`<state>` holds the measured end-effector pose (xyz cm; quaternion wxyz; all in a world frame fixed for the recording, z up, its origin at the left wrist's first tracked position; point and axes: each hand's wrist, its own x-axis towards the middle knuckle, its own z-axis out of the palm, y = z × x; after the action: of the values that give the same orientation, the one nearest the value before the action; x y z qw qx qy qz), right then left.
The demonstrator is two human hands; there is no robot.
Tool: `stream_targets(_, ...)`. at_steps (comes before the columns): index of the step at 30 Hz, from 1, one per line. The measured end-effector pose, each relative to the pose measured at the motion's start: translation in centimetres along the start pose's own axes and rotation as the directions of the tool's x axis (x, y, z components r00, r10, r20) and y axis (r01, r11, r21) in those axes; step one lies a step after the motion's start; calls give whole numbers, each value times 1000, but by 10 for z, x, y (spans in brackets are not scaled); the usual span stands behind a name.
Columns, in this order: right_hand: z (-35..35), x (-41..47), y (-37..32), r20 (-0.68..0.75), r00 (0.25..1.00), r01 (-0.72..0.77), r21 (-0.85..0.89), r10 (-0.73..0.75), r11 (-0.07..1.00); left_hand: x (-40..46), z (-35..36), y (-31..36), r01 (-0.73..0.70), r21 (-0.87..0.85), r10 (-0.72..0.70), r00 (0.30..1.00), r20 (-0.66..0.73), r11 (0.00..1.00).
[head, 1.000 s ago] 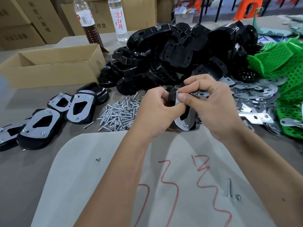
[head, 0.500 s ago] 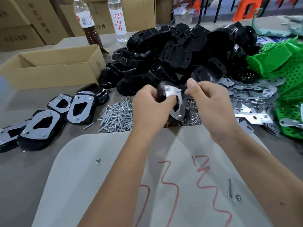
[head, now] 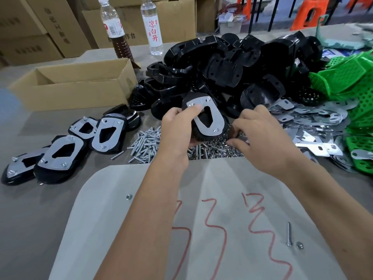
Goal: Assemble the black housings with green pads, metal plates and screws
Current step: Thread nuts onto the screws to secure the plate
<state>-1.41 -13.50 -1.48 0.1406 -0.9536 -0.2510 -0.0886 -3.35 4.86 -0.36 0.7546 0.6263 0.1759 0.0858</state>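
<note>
My left hand grips a black housing with a metal plate on its face, plate side toward me, thumb pressing the plate's top edge. My right hand reaches down into the pile of small nuts just right of the housing, fingertips among the nuts; whether they pinch one is hidden. A pile of screws lies left of the nuts. Behind are heaps of black housings, loose metal plates and green pads.
Several assembled housings lie in a row at the left. An open cardboard box and two bottles stand at the back left. A grey board with red marks lies in front, carrying a loose screw and nuts.
The left hand has turned the housing so its plate faces me and lifted it slightly. The right hand has let go of the housing and dropped to the nut pile.
</note>
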Motion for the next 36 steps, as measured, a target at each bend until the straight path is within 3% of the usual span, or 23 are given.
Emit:
stream_targets(3, 4, 1, 0, -90, 995, 48, 23, -46, 999, 1, 0, -3, 9, 3, -9, 1000, 6, 1000)
stream_targets(7, 10, 1, 0, -346, 928, 20, 411, 136, 911, 1, 0, -2, 5, -4, -5, 1000, 9, 1000)
stream_targets(10, 9, 2, 3, -326, 902, 38, 712, 282, 701, 0, 4, -2, 10, -30, -9, 1000, 23, 999)
stream_targets(13, 4, 1, 4, -287, 909, 125, 878, 301, 461, -3, 10, -5, 43, -44, -39, 996, 79, 998)
stream_targets(21, 1, 2, 4, -259, 886, 137, 939, 386, 316, -8, 19, -7, 52, -3, -51, 997, 55, 999)
stream_targets(32, 7, 3, 7, -289, 896, 108, 879, 337, 465, -15, 24, -11, 12, 70, -20, 993, 114, 997)
stream_targets(36, 6, 2, 7, -264, 910, 101, 889, 319, 446, -18, 24, -11, -5, 65, -2, 994, 112, 998)
